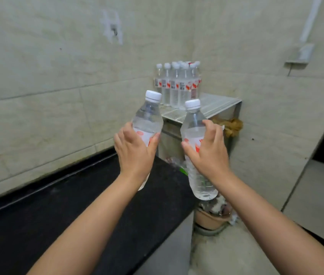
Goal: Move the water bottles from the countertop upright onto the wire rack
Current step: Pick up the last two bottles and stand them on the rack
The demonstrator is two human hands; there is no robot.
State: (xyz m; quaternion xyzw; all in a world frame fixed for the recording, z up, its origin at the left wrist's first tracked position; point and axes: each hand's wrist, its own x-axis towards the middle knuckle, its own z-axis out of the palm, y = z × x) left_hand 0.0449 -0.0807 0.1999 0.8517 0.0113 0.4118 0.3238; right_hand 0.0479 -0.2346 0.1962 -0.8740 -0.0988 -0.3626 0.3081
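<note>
Clear plastic: both bottles in the air are see-through, ribbed low down, white screw caps, red-and-white labels.
Left hand [135,149]: wrapped round the label band of the left bottle [148,124], held near upright over the black worktop [58,215].
Right hand [208,149]: gripping the right bottle [195,139] mid-body, leaning a touch left.
Wire rack [212,106]: white grid shelf in the tiled corner, with a cluster of standing bottles [177,84] packed at the back left.
How I'd do it: land each base flat across the wires in the free front strip, just beside the cluster, then let go.
Watch out: smooth walls, narrow bases, so they could wobble on the wires.
</note>
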